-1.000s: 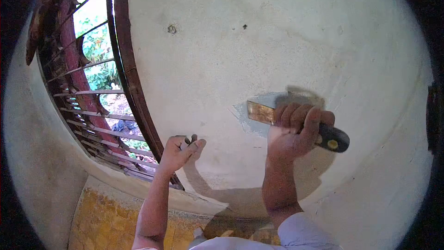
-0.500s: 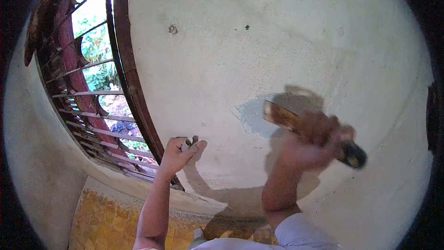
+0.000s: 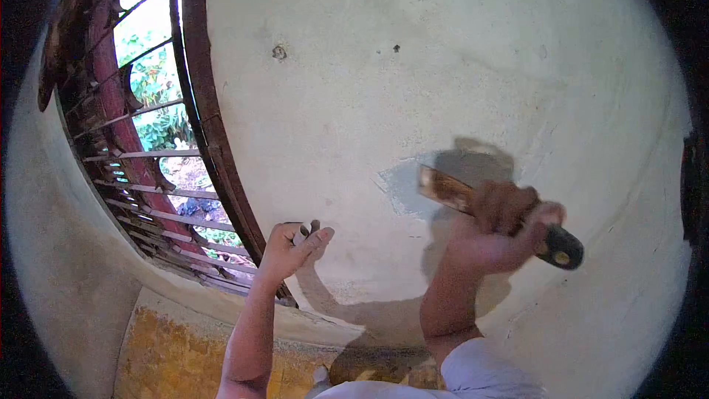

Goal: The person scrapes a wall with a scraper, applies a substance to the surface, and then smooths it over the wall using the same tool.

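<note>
My right hand [image 3: 509, 218] is wrapped round a scraper [image 3: 447, 188] with a brownish, shiny blade and a black handle end. Its blade points left and overlaps a grey patch [image 3: 402, 181] on the pale wall [image 3: 332, 125]; the hand's shadow falls over part of that patch. Lower left, near the window frame, my left hand [image 3: 292, 251] is closed on a small rolled sheet [image 3: 300, 233], grey-brown with a pale edge. Most of that sheet is hidden in the fingers, and its material cannot be made out.
A window with dark wooden frame [image 3: 221, 155] and slanting bars [image 3: 159, 154] lies on the left, greenery outside. Small holes [image 3: 279, 52] mark the upper wall. Below, worn yellow paint [image 3: 162, 340] covers a lower surface. A dark edge [image 3: 690, 185] stands at the far right.
The scraper and my right hand stay in nearly the same place, less blurred now. My left hand keeps its hold, and the whole view has shifted very slightly.
</note>
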Demonstrator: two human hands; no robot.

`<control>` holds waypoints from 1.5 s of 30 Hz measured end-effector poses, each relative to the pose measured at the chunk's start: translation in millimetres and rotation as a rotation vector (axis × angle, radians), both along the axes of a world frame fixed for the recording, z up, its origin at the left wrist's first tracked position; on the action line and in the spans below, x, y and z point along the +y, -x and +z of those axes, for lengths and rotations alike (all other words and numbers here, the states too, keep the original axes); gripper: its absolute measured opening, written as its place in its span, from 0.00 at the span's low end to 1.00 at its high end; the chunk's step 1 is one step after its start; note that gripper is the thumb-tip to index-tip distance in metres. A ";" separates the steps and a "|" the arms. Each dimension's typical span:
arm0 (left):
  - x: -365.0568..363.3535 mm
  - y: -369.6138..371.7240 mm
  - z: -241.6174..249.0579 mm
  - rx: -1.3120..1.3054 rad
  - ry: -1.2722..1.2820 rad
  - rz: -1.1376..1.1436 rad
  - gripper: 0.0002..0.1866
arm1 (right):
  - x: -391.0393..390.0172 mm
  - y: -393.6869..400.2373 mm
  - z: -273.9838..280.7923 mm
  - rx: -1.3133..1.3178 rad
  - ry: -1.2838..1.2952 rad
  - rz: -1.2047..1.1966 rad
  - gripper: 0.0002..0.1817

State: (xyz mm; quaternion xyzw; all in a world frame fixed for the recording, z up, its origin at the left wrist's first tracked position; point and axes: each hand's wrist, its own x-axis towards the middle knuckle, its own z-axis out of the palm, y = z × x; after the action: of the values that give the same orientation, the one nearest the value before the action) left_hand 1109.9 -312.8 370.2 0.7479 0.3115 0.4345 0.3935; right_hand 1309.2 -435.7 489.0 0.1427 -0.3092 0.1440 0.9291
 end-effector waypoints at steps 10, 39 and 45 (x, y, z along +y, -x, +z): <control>-10.2 4.4 17.7 0.019 0.036 -0.079 0.19 | 9.4 -10.6 -5.7 -0.255 -0.062 -0.145 0.08; 33.8 61.1 -18.3 -0.227 0.337 -0.184 0.11 | 6.9 9.7 3.1 -0.199 0.026 -0.576 0.16; 38.8 63.4 -23.5 -0.208 0.307 -0.252 0.12 | -0.4 8.4 4.2 -0.158 -0.122 -0.358 0.14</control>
State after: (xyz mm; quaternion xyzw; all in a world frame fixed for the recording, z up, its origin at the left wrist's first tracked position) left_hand 1046.5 -274.0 346.7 0.6635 0.2354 0.4043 0.5839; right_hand 1300.7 -436.1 493.2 0.1295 -0.4099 -0.0314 0.9024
